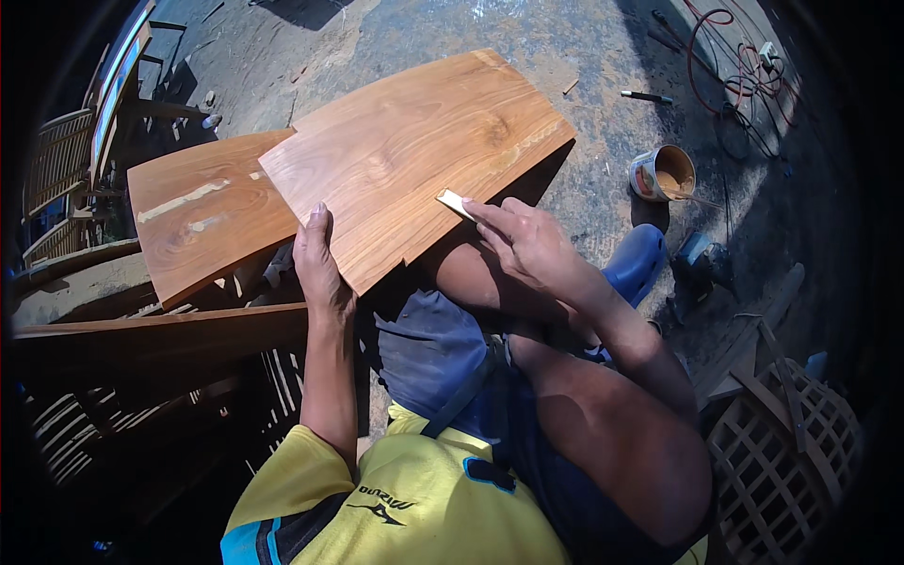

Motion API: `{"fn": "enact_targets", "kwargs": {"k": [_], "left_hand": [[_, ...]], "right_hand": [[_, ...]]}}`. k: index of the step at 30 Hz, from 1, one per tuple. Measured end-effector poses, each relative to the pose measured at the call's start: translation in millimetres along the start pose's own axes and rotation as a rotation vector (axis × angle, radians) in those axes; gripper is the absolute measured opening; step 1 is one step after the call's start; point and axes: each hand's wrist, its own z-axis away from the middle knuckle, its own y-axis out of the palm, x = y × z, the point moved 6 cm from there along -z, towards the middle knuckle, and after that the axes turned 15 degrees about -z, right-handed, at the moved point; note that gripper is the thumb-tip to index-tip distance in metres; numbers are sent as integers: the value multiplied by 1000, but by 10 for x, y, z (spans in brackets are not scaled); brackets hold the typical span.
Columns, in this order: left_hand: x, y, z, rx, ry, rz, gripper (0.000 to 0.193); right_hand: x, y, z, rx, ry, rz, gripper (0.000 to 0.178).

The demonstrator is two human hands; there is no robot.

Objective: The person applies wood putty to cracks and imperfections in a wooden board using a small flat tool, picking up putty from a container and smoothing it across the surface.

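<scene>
A wide wooden board (405, 155) with notched corners lies tilted in front of me, above my knee. My left hand (322, 259) grips its near left end, thumb on top and the other fingers hidden underneath. My right hand (527, 243) pinches a small pale flat spreader (456, 203), its tip on the board's near long edge. Pale filler streaks mark that edge farther to the right. Under the first board's left end, a second wooden board (202, 226) shows several smears of light filler.
An open tub (650, 176) of brown paste with a stick stands on the floor at right. Beyond it lie a dark pen-like tool (647, 96) and tangled cables (753, 80). A power tool (699, 268) sits near my blue clog (637, 264). Wooden lattice pieces (782, 443) lean at lower right.
</scene>
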Motion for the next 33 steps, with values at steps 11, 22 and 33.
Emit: {"fn": "enact_targets", "kwargs": {"k": [11,22,33], "left_hand": [[5,-9,-31,10,26,-32,54],[12,-62,-42,21,23,-80,46],[-161,-3,-283,292,-261,160,61]], "right_hand": [[139,-5,-17,177,12,68,33],[165,-362,-353,215,45,219,27],[-376,-870,-336,68,-10,141,31]]}}
